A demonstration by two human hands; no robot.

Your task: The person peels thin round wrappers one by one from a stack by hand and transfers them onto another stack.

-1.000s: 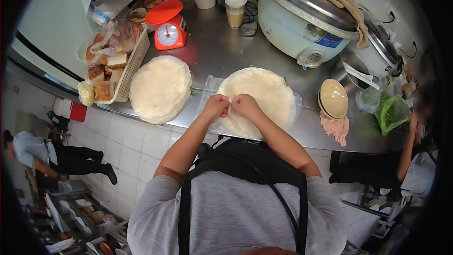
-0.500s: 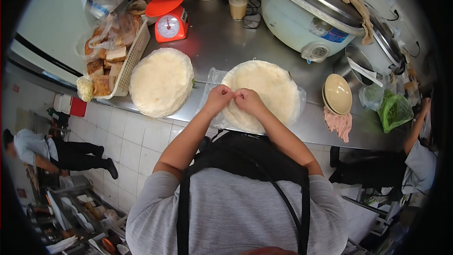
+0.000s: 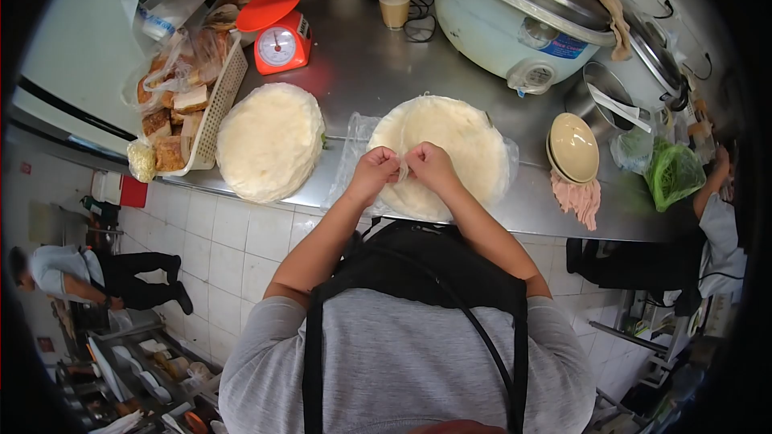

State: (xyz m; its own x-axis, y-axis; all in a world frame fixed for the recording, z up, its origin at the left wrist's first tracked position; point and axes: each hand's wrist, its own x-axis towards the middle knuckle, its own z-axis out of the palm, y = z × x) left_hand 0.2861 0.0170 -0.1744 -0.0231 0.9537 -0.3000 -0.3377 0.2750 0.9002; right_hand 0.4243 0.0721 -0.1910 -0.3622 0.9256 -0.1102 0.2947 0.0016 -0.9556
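A stack of thin, round, pale wrappers [image 3: 450, 145] lies on a clear plastic bag [image 3: 351, 141] at the counter's front edge. Over the stack's left part, my left hand [image 3: 374, 175] pinches a thin wrapper's edge. Close beside it, my right hand [image 3: 433, 167] also has its fingers closed on the thin wrapper edge. A whitish flap shows in the small gap between both hands. Left of them sits a second round stack of wrappers [image 3: 271, 142], with a bit of green at its right side.
Left are a basket [image 3: 215, 104] of browned meat chunks and a red kitchen scale [image 3: 281, 44]. A cup [image 3: 395, 2] and a large rice cooker [image 3: 515, 28] stand behind. Right are bowls [image 3: 574, 149] on a pink cloth [image 3: 576, 199] and bagged greens [image 3: 674, 173]. Other people stand at both sides.
My hands have moved slightly apart, and a thin wrapper flap now shows between them. The view has shifted a little. The person at left has changed posture.
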